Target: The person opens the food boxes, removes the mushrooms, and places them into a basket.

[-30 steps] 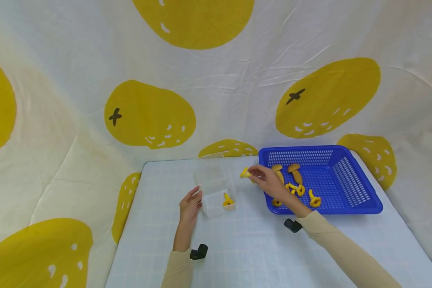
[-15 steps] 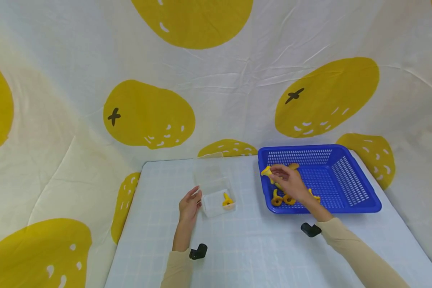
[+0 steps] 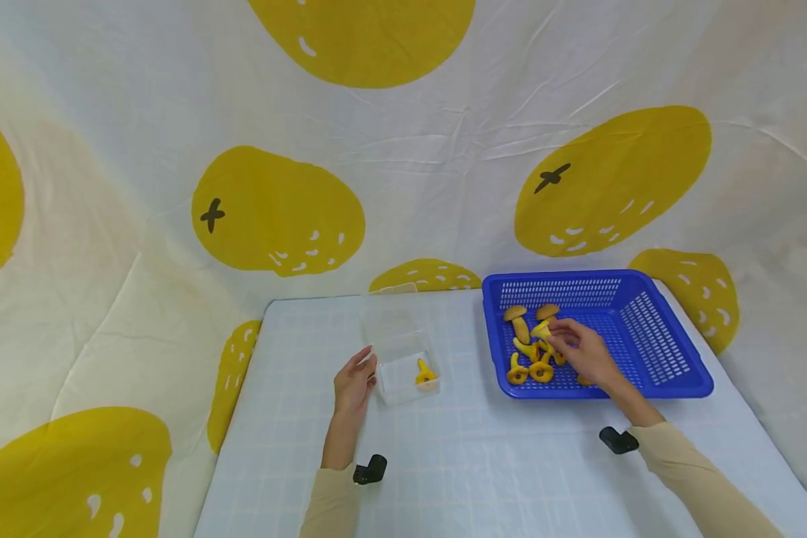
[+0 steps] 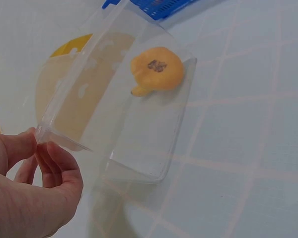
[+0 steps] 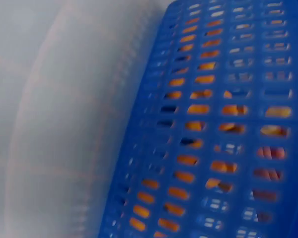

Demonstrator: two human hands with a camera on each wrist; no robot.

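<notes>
In the head view my left hand point(image 3: 354, 382) is at the left side of a clear plastic box point(image 3: 397, 394) with its lid raised. The left wrist view shows thumb and fingers pinching a corner of the box rim point(image 4: 45, 126). One yellow chanterelle point(image 3: 424, 372) lies inside the box. Over the left half of a blue plastic basket point(image 3: 679, 385), my right hand point(image 3: 586, 354) holds another yellow chanterelle point(image 3: 542, 329) between thumb and fingers. In the right wrist view the basket's slotted wall point(image 5: 159, 124) hides this hand.
Several yellow chanterelles point(image 3: 542, 371) lie in the basket below my right hand. Behind them are two brown-capped mushrooms point(image 3: 516, 321). A pale checked cloth covers the table point(image 3: 457, 463), and a fruit-print curtain point(image 3: 417, 187) hangs directly behind it.
My right hand has moved right, from the space between box and basket to over the basket, still holding the chanterelle. My left hand has stayed at the box.
</notes>
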